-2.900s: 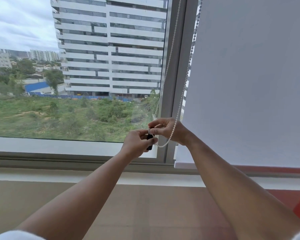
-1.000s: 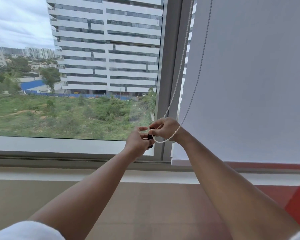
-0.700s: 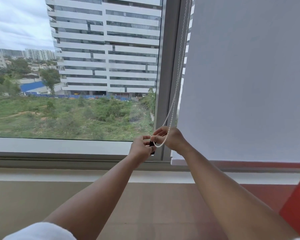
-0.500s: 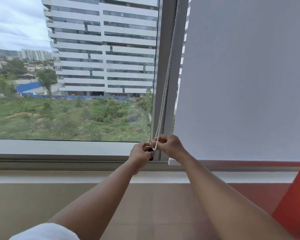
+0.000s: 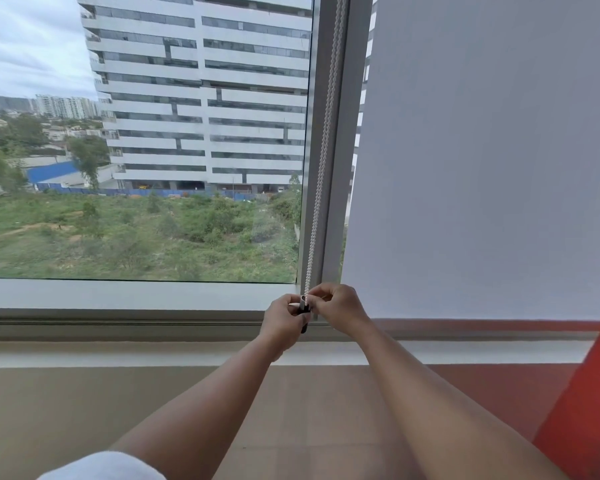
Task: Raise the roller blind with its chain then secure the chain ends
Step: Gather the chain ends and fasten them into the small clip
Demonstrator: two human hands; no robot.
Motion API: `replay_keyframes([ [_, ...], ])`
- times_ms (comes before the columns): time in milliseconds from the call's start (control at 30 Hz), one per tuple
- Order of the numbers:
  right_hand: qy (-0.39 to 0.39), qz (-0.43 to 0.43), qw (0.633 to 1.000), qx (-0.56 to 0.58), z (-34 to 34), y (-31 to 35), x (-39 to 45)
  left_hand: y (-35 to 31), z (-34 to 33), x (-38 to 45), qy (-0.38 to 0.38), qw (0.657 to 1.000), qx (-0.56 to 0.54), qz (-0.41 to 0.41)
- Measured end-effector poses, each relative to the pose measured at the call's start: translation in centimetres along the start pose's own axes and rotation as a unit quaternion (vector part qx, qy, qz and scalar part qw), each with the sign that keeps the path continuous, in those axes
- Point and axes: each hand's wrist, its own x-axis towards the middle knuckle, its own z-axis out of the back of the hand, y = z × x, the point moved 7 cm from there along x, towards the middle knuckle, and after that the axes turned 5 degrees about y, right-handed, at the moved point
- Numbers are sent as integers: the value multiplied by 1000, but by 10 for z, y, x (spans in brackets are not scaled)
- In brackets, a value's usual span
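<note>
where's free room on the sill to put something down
The sill is bare left of the left hand, under the glass, and right of the right hand, below the blind. It is crowded where both hands pinch the chain.

I seem to be in an upper-floor room of an office or apartment block: a wide fixed window (image 5: 146,140) with a grey frame (image 5: 336,168), a white roller blind (image 5: 482,161), and a multi-storey building (image 5: 205,91) outside above scrubland (image 5: 118,233).
</note>
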Motion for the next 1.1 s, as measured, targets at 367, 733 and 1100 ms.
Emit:
replay_keyframes([
  [367,-18,16,999,-42,3,2,2,-14,4,3,-24,998,28,-42],
  [733,-44,16,998,-43,16,-3,-4,-23,-4,1,-33,997,43,-55],
  [1100,-65,10,996,-65,30,-13,-12,-31,-18,-1,-26,996,70,-50],
])
